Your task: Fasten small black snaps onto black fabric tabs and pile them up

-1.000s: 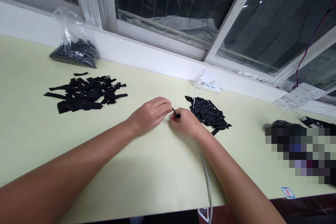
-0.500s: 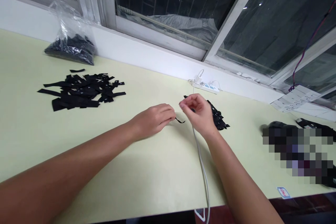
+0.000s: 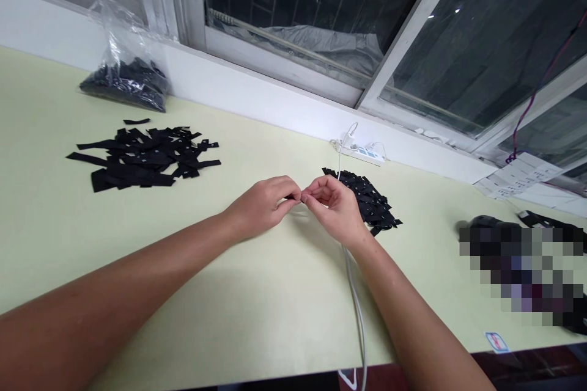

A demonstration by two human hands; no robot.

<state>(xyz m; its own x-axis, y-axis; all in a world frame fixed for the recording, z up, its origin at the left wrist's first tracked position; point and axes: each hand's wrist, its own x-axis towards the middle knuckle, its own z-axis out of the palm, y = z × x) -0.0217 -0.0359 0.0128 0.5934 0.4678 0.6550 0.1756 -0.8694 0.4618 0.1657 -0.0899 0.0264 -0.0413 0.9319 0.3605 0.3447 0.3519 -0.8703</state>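
Small black fabric strip (image 3: 292, 198) pinched between both hands just above the table's middle, mostly hidden by the fingertips, only a dark sliver showing. Left hand (image 3: 263, 204) closed, thumb and forefinger clamped on the strip's left end; right hand (image 3: 334, 204) closed too, fingertips meeting the left hand's at the strip, so the two hands are touching at the tips. Both forearms run in from the lower edge. Pale green table (image 3: 137, 244) under everything. Just behind the right hand, a small pile of short black pieces (image 3: 371, 201) with tiny white dots, partly covered by the hand. White cable (image 3: 355, 311) runs from the table's near edge up under the right wrist and on toward a white power strip (image 3: 362, 151) against the wall ledge, with plugs in it. Well to the left, a larger spread pile of black strips (image 3: 144, 156), longer pieces lying flat and overlapping, one stray strip just behind it. Farther back left, a clear plastic bag (image 3: 123, 70) holding more black pieces, leaning at the wall under the window frame (image 3: 284, 61). Far right: white papers (image 3: 518, 174) on the ledge, a dark object (image 3: 481, 221) next to a pixelated patch, cannot tell what it is. Small blue-and-white sticker (image 3: 496, 342) near the table's front right edge.
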